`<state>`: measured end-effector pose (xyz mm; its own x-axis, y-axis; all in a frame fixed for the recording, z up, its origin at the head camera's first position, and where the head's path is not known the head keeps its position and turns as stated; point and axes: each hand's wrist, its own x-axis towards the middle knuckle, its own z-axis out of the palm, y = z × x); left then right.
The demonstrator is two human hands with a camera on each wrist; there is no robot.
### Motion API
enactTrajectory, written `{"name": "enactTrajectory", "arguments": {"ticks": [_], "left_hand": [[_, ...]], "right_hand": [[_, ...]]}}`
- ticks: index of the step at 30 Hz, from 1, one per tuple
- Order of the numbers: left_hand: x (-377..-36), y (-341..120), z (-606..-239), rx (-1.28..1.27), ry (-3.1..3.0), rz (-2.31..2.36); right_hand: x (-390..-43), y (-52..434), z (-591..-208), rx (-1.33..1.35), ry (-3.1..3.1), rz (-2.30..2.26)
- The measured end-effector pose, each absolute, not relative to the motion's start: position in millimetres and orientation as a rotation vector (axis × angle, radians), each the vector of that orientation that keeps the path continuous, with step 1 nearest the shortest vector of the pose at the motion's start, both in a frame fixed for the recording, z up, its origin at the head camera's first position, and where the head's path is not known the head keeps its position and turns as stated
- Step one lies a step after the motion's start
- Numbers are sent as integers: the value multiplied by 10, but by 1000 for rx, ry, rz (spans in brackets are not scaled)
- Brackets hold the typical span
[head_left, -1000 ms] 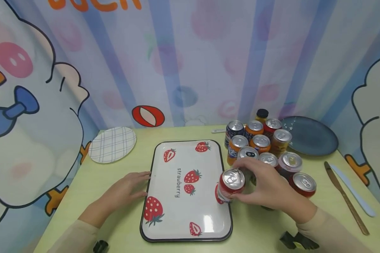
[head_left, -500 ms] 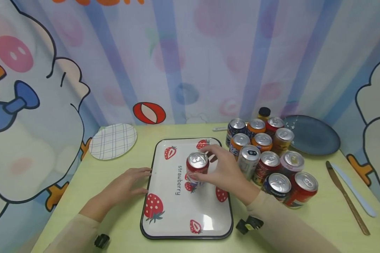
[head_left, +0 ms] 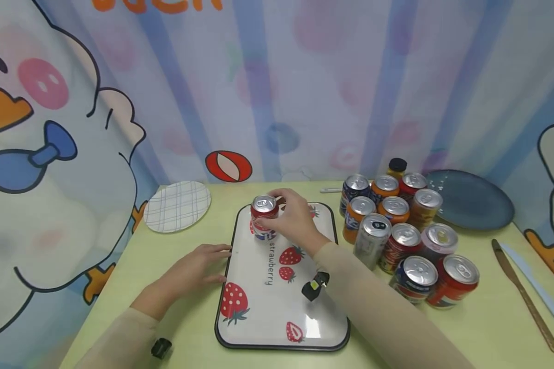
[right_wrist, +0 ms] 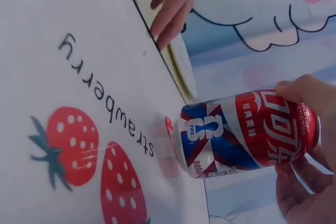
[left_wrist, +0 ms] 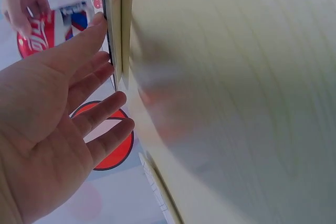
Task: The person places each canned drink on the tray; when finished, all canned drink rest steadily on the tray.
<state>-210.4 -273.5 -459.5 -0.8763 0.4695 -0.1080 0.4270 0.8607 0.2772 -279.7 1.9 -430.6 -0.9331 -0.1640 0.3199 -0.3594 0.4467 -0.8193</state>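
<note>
Head view shows the right hand (head_left: pixel 295 218) gripping a red can (head_left: pixel 263 218) over the strawberry tray's (head_left: pixel 323 328) far left corner, while the left hand (head_left: pixel 194 269) rests flat, fingers relaxed, at its left edge.

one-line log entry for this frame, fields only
right hand: grips red can over tray far-left corner | left hand: flat at tray's left edge | other cans: right of tray

Right hand (right_wrist: pixel 307 150) grips red can (right_wrist: pixel 247 132) over strawberry tray (right_wrist: pixel 63 51).

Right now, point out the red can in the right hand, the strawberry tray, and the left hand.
red can (head_left: pixel 263 218), head view, on its side wall below the lid.
strawberry tray (head_left: pixel 304 328), head view, on a bare white patch near the front rim.
left hand (head_left: pixel 191 269), head view, on the back of the hand.
</note>
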Motion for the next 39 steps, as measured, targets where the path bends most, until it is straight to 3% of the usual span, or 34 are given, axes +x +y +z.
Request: {"name": "enactTrajectory", "arguments": {"ticks": [9,22,39], "left_hand": [[-2090,-2676,-4560,672,2892,287],[-2067,-2628,-4542,704,2976,84],[-2076,-2632,-4527,717,2967,109]], "right_hand": [[-3051,-203,-4367,502,-2504,1519],[-3033,-228,-4401,540,-2611,1441],[-2232,451,-3873,715,-2627,1071]]}}
